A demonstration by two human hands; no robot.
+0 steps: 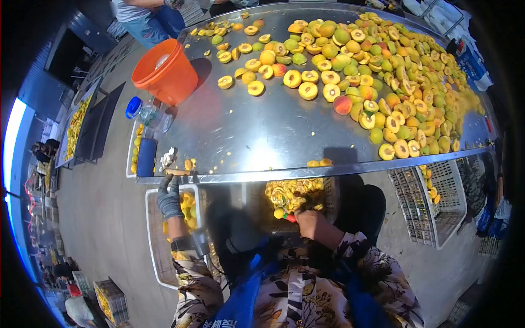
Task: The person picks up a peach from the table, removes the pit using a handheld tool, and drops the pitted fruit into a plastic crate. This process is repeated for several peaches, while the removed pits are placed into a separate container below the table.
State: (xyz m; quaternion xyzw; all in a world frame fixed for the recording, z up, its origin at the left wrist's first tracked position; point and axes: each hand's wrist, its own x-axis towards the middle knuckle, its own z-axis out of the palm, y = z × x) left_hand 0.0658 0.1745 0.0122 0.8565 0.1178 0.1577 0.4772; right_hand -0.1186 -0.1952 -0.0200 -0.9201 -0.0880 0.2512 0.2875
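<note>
My left hand (pixel 169 200), in a grey glove, is raised at the table's near left edge with its fingers stretched out and nothing visible in them. Below it stands a white crate (pixel 151 229) with yellow peach pieces (pixel 188 210). My right hand (pixel 313 223), bare, is closed around a small red-handled tool (pixel 290 217); its working end is hidden. Beside the tool's handle is a small yellow fruit (pixel 279 213). This hand is over a container of peach scraps (pixel 295 191) under the table edge.
Halved peaches (pixel 404 104) cover the right side of the metal table (pixel 229 136). An orange bucket (pixel 169 76) and a blue-lidded bottle (pixel 150 116) stand at its left. A plastic crate (pixel 432 202) sits at the right. Another person (pixel 147 22) is across the table.
</note>
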